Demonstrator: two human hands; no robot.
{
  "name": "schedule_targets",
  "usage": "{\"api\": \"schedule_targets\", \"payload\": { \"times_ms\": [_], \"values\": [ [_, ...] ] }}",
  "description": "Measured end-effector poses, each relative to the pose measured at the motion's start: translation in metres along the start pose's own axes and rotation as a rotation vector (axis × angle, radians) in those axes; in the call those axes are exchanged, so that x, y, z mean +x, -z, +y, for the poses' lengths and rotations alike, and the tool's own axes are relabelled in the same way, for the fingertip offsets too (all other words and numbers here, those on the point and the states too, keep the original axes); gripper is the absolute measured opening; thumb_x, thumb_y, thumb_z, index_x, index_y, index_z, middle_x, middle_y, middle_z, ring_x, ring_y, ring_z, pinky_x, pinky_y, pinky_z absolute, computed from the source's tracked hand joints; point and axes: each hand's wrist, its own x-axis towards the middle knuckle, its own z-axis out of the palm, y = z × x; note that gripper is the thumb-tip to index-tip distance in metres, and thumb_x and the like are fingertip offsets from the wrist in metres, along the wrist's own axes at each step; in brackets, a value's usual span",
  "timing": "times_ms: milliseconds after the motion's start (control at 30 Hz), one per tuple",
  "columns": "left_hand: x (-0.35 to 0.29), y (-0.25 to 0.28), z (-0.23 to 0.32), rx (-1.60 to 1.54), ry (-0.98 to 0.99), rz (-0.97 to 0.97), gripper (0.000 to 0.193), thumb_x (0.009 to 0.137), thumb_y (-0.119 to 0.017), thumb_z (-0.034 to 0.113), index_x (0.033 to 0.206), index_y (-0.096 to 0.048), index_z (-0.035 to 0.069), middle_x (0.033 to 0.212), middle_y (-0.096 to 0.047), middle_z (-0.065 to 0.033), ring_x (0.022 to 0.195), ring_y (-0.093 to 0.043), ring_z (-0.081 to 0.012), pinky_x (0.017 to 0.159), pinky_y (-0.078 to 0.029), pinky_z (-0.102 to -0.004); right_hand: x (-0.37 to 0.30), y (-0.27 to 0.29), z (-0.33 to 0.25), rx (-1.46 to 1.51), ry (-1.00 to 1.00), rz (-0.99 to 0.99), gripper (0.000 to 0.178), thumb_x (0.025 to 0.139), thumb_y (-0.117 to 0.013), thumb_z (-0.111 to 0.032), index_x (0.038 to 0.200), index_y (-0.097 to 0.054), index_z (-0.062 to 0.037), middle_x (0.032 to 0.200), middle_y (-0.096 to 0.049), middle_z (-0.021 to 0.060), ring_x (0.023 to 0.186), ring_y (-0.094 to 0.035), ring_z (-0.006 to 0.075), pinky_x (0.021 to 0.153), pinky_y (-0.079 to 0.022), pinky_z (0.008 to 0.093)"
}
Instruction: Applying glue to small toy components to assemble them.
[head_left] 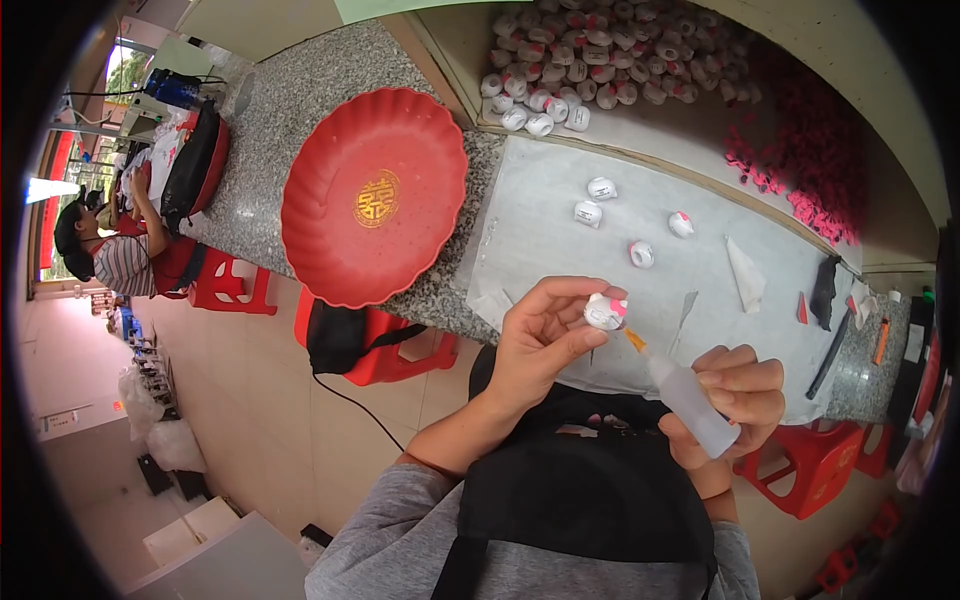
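Between thumb and fingertips, my left hand [535, 340] pinches a small white rounded piece [603, 312] with a pink patch and dark printing. My right hand [748, 395] is wrapped round a translucent white squeeze bottle [692, 405]. The bottle tilts up to the left, and its thin amber nozzle [635, 340] points at the lower right side of the piece; whether they touch, I cannot tell. Beyond my hands, several similar white pieces [640, 254] lie spread on a white sheet [540, 220] over the granite worktop.
A red scalloped dish [330, 240] stands left of the sheet. Behind it, a shelf holds many white pieces [595, 60] and a heap of pink bits [815, 160]. Scraps, a dark strip [828, 355] and an orange stick [881, 340] lie right. Another person [125, 255] sits far left. Red stools [800, 465] stand below.
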Motion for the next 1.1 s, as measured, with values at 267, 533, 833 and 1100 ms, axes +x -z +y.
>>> {"api": "schedule_targets", "payload": {
  "times_ms": [267, 533, 833, 1100],
  "values": [
    [0.0, -0.002, -0.002, 0.059, -0.009, 0.064, 0.033, 0.07, -0.055, -0.003, 0.1, -0.043, -0.002, 0.099, -0.05, -0.0147, 0.091, -0.05, -0.0182, 0.077, -0.042, -0.031, -0.002, 0.0, 0.002, 0.011, -0.016, 0.002, 0.048, 0.044, -0.077, -0.001, 0.083, -0.049, -0.0061, 0.084, -0.046, 0.0061, 0.062, -0.047, 0.0163, 0.047, -0.04, 0.0251],
    [0.001, -0.001, -0.005, 0.209, -0.114, 0.011, 0.032, 0.069, -0.053, -0.008, 0.099, -0.045, -0.002, 0.1, -0.047, -0.0126, 0.094, -0.046, -0.0173, 0.081, -0.037, -0.0279, 0.0, -0.007, 0.006, -0.056, 0.034, 0.022, 0.035, 0.059, -0.07, -0.014, 0.08, -0.044, -0.0063, 0.077, -0.042, 0.0048, 0.057, -0.042, 0.0112, 0.047, -0.037, 0.0205],
    [0.003, -0.003, -0.007, 0.371, -0.186, 0.021, 0.031, 0.068, -0.053, -0.008, 0.098, -0.045, -0.002, 0.1, -0.046, -0.0142, 0.092, -0.046, -0.0185, 0.08, -0.037, -0.0288, -0.001, 0.0, 0.006, -0.04, 0.003, -0.002, 0.035, 0.058, -0.07, -0.012, 0.08, -0.043, -0.0065, 0.077, -0.042, 0.0053, 0.058, -0.042, 0.0123, 0.048, -0.036, 0.0215],
    [0.006, 0.0, -0.002, 0.38, -0.202, 0.128, 0.034, 0.065, -0.053, -0.01, 0.098, -0.045, -0.002, 0.101, -0.048, -0.0164, 0.091, -0.048, -0.0175, 0.079, -0.037, -0.0268, 0.004, 0.012, 0.015, -0.004, -0.04, 0.088, 0.04, 0.056, -0.069, -0.003, 0.086, -0.043, -0.0054, 0.083, -0.043, 0.0081, 0.061, -0.046, 0.0135, 0.051, -0.039, 0.0244]
  ]
}}
